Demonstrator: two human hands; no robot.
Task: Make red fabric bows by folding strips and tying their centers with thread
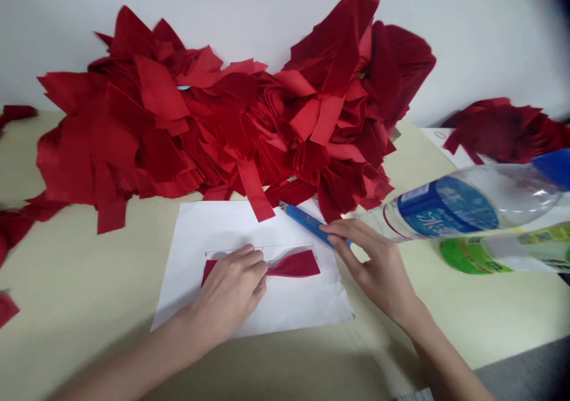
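Observation:
A white paper sheet with a thin drawn line lies on the table. Across it is a red fabric strip, gathered at its middle, where my left hand pinches it with closed fingers. The strip's ends show on both sides of that hand. At the sheet's upper right edge, a blue cutter lies at a slant. My right hand has its fingertips on the cutter's near end, with thumb and fingers closed around it.
Behind the sheet rises a big heap of red fabric pieces. A clear bottle with a blue cap and a green-labelled bottle lie at the right. More red fabric sits at the back right; scraps lie at the left edge.

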